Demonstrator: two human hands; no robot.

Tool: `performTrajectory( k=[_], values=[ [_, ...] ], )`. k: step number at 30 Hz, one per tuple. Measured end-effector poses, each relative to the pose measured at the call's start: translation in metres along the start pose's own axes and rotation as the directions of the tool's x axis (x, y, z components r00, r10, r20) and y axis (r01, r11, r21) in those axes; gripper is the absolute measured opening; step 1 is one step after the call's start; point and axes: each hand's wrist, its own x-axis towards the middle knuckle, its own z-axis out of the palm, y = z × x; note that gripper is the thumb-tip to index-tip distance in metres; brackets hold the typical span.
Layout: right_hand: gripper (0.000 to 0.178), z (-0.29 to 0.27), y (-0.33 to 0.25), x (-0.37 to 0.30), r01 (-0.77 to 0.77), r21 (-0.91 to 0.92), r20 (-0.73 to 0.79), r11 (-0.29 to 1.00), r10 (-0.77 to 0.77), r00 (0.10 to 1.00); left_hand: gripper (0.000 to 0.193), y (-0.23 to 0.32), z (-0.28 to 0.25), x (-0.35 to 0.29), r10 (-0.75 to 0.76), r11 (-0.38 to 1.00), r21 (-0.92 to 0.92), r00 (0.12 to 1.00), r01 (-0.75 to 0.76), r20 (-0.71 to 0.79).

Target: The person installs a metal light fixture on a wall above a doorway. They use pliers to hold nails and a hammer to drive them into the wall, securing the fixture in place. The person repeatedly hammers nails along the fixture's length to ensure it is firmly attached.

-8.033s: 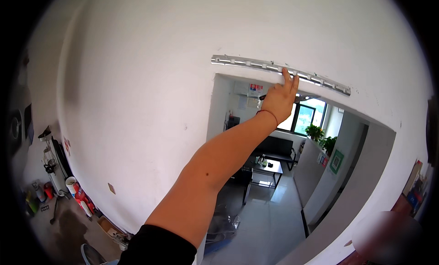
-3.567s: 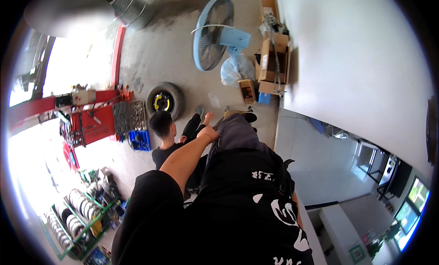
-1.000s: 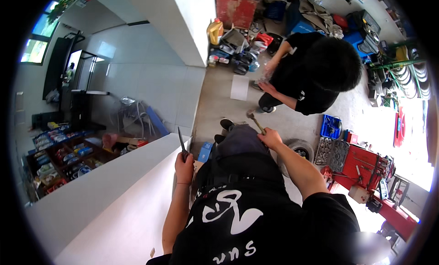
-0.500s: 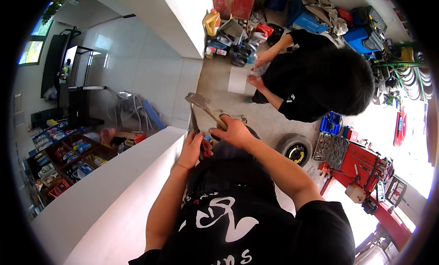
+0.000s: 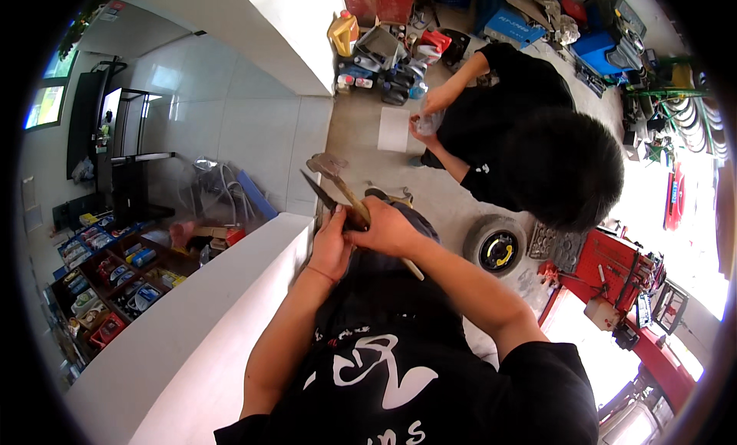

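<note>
My right hand (image 5: 386,228) is closed around the handle of a hammer (image 5: 327,165). Its worn, rusty-brown head points up and away from me, and the pale tail of the wooden handle sticks out below my hand. My left hand (image 5: 330,245) grips a dark, flat metal tool with a pointed tip (image 5: 318,190); its lower part is hidden, so I cannot tell its exact kind. Both hands meet in front of my waist, and the pointed tool lies just left of the hammer, angled alongside it.
A white ledge (image 5: 230,291) runs close by on my left. Ahead to the right, a person in black (image 5: 522,130) bends over, holding something clear. A wheel (image 5: 495,245) lies on the floor, a red workbench (image 5: 606,272) stands at the right, and bottles (image 5: 344,34) crowd the wall corner.
My hands have come together, with the left moving right to the right hand. The pointed tool now tilts up leftward beside the hammer, and the handle's tail has come into sight.
</note>
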Motion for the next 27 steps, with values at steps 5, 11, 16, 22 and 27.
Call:
performTrajectory(
  k=[5,11,16,22,27],
  values=[
    [0.056,0.004,0.020,0.003,-0.008,0.031,0.128,0.999,0.004,0.992,0.037,-0.011,-0.002,0.014,-0.043,0.997,0.067,0.999,0.043,0.000],
    [0.054,0.000,0.068,0.000,-0.124,-0.005,0.067,0.992,0.124,0.990,0.055,-0.005,-0.019,0.003,-0.156,0.889,0.412,0.978,0.201,-0.140],
    [0.058,-0.035,0.129,-0.014,-0.215,-0.248,-0.015,0.945,0.218,0.976,0.053,0.011,-0.045,0.007,-0.001,0.848,0.514,0.971,0.127,-0.239],
    [0.060,-0.037,0.221,-0.061,-0.392,-0.266,0.015,0.881,0.411,0.912,0.055,0.001,-0.048,0.023,0.120,0.697,0.716,0.990,-0.030,-0.075],
    [0.065,0.005,0.318,-0.115,-0.687,-0.111,0.028,0.718,0.693,0.721,0.055,-0.030,-0.088,0.043,0.074,0.637,0.771,0.994,0.017,-0.083]
  ],
)
